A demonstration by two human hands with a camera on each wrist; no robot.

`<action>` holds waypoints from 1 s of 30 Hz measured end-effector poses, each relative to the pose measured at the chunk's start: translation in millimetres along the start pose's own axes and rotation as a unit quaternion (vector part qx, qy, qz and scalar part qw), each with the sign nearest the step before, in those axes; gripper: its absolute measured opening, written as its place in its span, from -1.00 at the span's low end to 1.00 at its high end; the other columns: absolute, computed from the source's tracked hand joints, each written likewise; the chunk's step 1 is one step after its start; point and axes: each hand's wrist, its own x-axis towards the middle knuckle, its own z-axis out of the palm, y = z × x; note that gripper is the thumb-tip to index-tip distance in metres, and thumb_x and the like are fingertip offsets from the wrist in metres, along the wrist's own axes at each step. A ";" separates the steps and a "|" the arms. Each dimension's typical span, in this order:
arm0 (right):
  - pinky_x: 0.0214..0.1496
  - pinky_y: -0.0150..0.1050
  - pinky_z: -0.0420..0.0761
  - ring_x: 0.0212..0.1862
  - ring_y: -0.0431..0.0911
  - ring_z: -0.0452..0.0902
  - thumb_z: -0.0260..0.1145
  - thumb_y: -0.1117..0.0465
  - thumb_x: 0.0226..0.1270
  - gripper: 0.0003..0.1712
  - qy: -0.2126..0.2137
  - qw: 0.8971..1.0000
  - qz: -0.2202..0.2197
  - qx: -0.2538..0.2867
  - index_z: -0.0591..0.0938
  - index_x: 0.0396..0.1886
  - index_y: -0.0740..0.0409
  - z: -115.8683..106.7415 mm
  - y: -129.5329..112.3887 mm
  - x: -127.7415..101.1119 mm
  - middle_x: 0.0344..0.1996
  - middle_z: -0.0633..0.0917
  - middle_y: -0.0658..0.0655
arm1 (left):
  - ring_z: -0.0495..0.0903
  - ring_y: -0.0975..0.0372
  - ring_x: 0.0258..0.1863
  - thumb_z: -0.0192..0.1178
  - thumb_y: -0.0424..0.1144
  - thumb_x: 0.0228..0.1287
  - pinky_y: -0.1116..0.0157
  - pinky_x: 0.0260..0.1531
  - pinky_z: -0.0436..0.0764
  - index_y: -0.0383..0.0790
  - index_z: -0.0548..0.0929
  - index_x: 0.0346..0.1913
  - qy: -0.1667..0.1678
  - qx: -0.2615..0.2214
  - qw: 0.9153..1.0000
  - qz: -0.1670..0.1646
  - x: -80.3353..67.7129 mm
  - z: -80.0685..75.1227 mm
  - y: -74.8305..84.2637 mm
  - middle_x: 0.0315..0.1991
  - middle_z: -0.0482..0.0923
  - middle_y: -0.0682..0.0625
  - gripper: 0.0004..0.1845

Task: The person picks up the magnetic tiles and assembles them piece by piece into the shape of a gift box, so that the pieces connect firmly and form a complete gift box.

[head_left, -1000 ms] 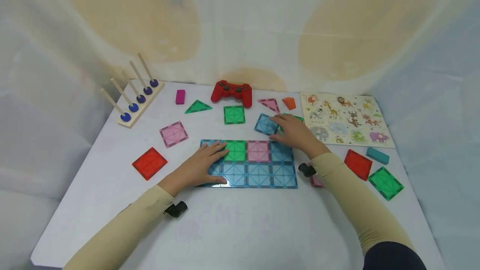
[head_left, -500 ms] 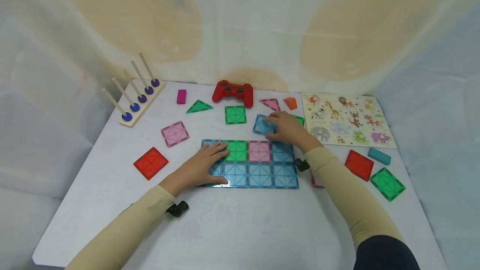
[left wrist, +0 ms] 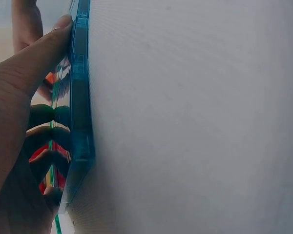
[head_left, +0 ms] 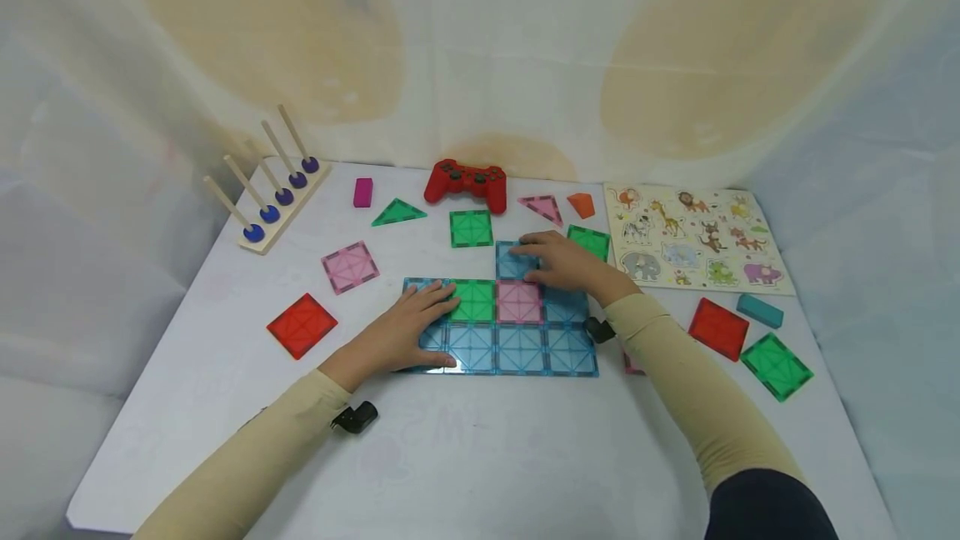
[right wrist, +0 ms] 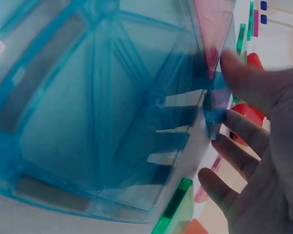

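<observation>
A flat grid of magnetic tiles lies mid-table, mostly blue, with one green and one pink tile in its far row. My left hand rests flat on the grid's left end, fingers straight; in the left wrist view its thumb lies against a blue tile's edge. My right hand presses with flat fingers on a loose blue tile, which sits just beyond the pink tile and square to the grid. The right wrist view shows blue tile close up beside spread fingers.
At the back are a red game controller, a wooden peg stand and an animal puzzle board. Loose tiles lie around: pink and red on the left, green behind, red and green on the right.
My right hand slid the loose blue tile left and nearer, turning it square to the grid, so it now sits against the pink tile. The left hand stayed put.
</observation>
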 end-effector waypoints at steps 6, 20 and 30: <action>0.51 0.19 0.23 0.53 0.16 0.14 0.38 0.00 0.42 -0.32 0.004 1.000 0.001 -0.005 0.45 0.49 -0.07 2.4 1.7 0.4 0.51 0.33 0.17 | -0.04 -0.01 0.61 0.38 0.35 0.12 -0.07 0.55 -0.08 -0.14 0.26 0.57 0.001 0.003 1.000 -0.002 0.2 0.7 -0.9 0.61 0.09 -0.08 0.07; 0.50 0.16 0.25 0.56 0.18 0.09 0.41 -0.13 0.36 -0.14 -0.004 1.000 0.020 -0.021 0.34 0.56 0.00 16.4 -9.9 -33.8 0.58 0.19 0.19 | -0.04 0.00 0.61 0.40 0.34 0.11 -0.06 0.55 -0.08 -0.13 0.28 0.57 0.004 -0.006 1.000 -0.005 -0.3 -0.3 1.3 0.60 0.10 -0.08 0.06; 0.50 0.20 0.21 0.58 0.24 0.00 0.48 -0.22 0.22 0.04 -0.016 1.000 0.007 -0.008 0.27 0.60 -0.02 32.3 -18.8 -73.3 0.62 0.10 0.17 | 0.24 0.00 0.49 0.36 0.33 0.18 -0.07 0.45 0.27 -0.12 0.41 0.49 0.016 0.014 1.000 -0.022 11.1 -10.6 0.1 0.51 0.28 -0.09 -0.08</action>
